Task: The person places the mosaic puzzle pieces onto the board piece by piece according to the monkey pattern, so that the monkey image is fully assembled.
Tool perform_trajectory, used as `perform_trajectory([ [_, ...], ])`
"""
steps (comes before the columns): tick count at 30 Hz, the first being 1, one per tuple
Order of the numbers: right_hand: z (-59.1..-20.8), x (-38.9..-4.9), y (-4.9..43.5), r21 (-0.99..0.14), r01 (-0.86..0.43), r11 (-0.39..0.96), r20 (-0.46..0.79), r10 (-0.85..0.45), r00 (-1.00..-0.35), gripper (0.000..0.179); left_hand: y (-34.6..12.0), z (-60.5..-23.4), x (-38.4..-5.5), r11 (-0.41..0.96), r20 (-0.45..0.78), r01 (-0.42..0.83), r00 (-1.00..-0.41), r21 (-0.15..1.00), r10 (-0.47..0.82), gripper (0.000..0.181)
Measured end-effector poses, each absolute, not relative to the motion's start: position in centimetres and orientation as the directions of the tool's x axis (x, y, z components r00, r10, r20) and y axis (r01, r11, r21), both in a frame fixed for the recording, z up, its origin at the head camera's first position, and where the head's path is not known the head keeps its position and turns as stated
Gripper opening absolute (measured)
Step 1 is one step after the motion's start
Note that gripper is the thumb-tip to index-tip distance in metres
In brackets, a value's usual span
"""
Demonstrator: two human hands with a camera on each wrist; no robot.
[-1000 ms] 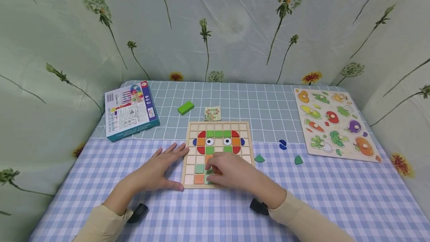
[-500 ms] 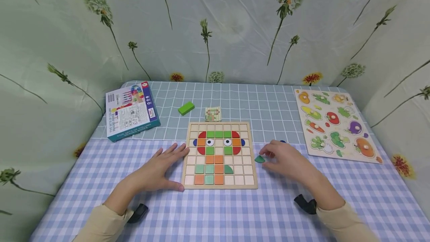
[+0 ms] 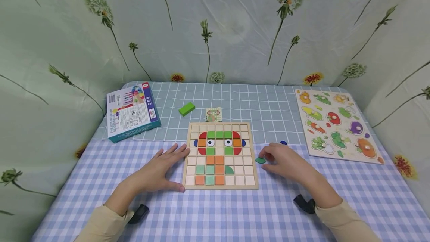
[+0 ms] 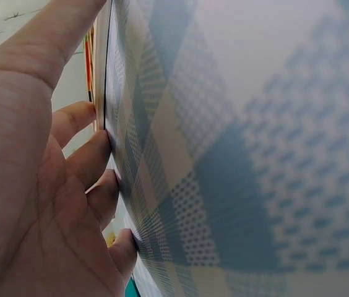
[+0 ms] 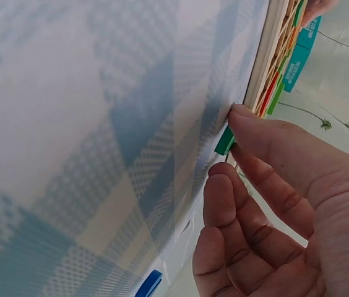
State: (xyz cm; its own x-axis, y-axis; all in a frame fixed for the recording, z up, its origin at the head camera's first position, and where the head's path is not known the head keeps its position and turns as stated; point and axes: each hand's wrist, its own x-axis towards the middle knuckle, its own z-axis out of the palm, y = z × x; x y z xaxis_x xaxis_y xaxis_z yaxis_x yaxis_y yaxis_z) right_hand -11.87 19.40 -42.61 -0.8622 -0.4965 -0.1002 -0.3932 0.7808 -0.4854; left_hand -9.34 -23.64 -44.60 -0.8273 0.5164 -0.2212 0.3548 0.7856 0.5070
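A wooden grid board (image 3: 253,182) lies in the middle of the table, with coloured tiles forming a face with two eyes and a green and orange lower part. My left hand (image 3: 159,171) rests with spread fingers along its left edge, fingertips and thumb at the frame. Just off the board's right edge, my right hand (image 3: 285,161) pinches a green quarter-circle tile (image 3: 260,160) between thumb and index finger; in the right wrist view the green tile (image 5: 224,141) shows between those two fingertips, close to the cloth. A similar green quarter-circle tile (image 3: 229,170) sits on the board.
Behind the board lie a small pattern card (image 3: 213,114) and a green block (image 3: 186,108). A boxed toy (image 3: 132,112) stands at the back left, a vegetable peg puzzle (image 3: 339,126) at the right. Blue pieces (image 3: 283,143) are partly hidden behind the right hand.
The right hand has left the board's lower middle and moved right to the loose green tile, now pinching it. A green quarter-circle has come into view on the board. Left hand still.
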Motion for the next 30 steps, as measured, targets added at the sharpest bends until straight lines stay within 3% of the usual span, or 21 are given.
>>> perform_trajectory([
  [24,-42.81,-12.69,19.02,-0.496,-0.416,0.762,-0.07,-0.513,-0.856,0.017,-23.61,-44.61,-9.41,0.789,-0.224,0.352,-0.829,0.503,0.513,0.119],
  [30,-42.94,-12.83,18.9,-0.452,-0.35,0.821,-0.077,-0.426,-0.901,0.014,-23.63,-44.73,-9.4,0.789,-0.225,0.351,-0.829,0.504,0.512,0.119],
])
